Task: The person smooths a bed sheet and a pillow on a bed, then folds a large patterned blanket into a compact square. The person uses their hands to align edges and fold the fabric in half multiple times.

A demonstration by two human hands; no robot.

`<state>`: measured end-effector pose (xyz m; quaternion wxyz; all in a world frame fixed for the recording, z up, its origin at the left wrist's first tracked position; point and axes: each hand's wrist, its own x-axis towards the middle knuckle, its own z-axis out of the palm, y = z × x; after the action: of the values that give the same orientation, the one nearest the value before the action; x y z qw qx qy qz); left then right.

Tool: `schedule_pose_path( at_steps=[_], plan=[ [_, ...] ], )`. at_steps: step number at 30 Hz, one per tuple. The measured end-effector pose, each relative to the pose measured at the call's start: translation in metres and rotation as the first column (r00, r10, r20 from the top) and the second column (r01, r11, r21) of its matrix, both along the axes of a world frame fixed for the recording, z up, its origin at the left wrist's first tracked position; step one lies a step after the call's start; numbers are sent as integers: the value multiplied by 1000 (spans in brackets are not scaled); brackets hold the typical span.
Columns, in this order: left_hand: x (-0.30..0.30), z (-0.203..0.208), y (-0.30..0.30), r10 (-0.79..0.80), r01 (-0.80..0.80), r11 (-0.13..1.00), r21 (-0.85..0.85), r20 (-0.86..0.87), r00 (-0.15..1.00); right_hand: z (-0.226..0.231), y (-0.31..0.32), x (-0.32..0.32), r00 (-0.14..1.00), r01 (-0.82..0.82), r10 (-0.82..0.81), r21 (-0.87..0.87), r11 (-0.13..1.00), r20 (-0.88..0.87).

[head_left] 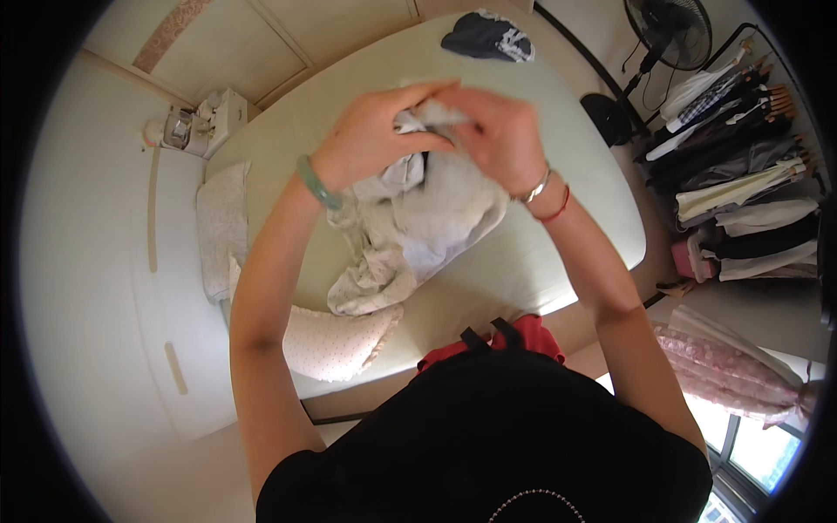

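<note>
Both hands are raised over the bed [558,227]. A crumpled pale grey-white cloth [445,205] hangs from them and spreads down onto the sheet; its exact kind does not show. My left hand [370,131], with a green bangle at the wrist, curls its fingers and thumb round a gathered part of the cloth. Opposite it, my right hand [501,131] pinches the cloth's upper edge, the fingertips smeared by motion. The two hands nearly meet at the top of the cloth.
A dark cap-like item with white trim [488,37] lies at the bed's far end. Pillows [222,231] and a dotted cushion [340,344] lie on the left. A standing fan [667,30] and a rack of hung clothes [732,148] stand to the right.
</note>
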<state>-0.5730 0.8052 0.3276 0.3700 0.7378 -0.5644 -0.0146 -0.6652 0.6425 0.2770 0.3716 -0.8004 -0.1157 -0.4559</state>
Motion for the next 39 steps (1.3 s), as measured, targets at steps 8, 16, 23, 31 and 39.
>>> schedule_pose_path(
  at_steps=[8, 16, 23, 31, 39],
  plan=[
    [17, 18, 56, 448, -455, 882, -126, -78, 891, -36, -19, -23, 720, -223, 174, 13, 975, -671],
    [107, 126, 114, 434, -300, 895, -331, 802, 409, -27, -91, 10, 602, -76, -529, -702, 708, -598],
    [138, 246, 136, 752, -135, 649, -748, 658, -31, 187, -153, 18, 715, 685, -635, -471, 555, 292],
    [102, 185, 138, 830, -537, 502, -678, 204, 519, 204, -137, -43, 617, 654, -742, -696, 298, 262],
    [35, 165, 79, 544, -570, 585, -578, -242, 804, 195, -102, -48, 979, 27, 56, 392, 920, -197]
  ],
)
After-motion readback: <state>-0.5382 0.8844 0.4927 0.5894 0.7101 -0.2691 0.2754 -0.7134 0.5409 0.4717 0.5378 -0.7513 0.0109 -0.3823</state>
